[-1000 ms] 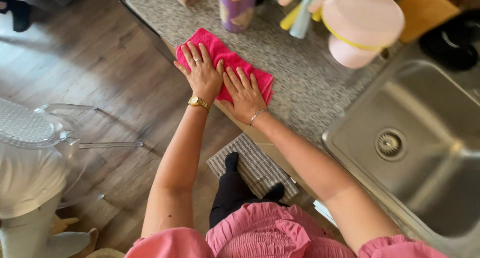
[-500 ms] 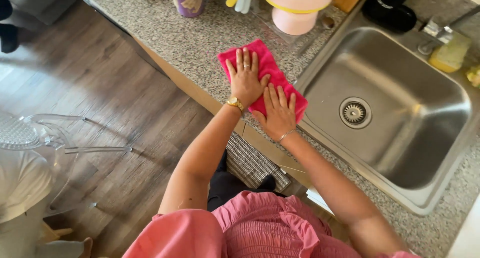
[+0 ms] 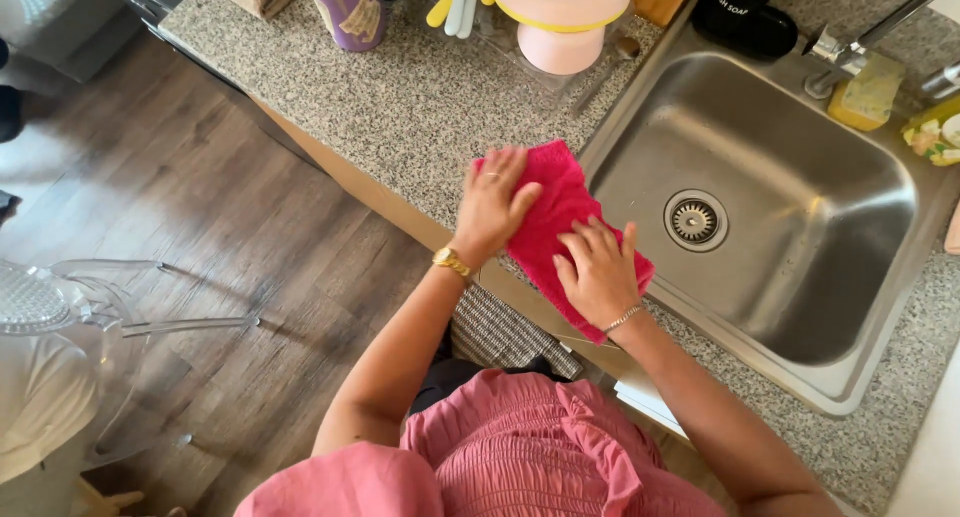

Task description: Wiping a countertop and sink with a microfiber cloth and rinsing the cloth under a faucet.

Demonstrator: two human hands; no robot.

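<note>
A steel sink [image 3: 880, 307] adjoins the speckled counter [image 3: 400, 107], where a purple cup [image 3: 350, 12] stands.

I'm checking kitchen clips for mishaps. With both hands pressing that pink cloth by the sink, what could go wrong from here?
The pink cloth lies at the counter's front edge and partly over the sink rim, so under the left hand and right hand it might slide into the basin or off onto the mat. Crumbs could be pushed over the edge too.
</note>
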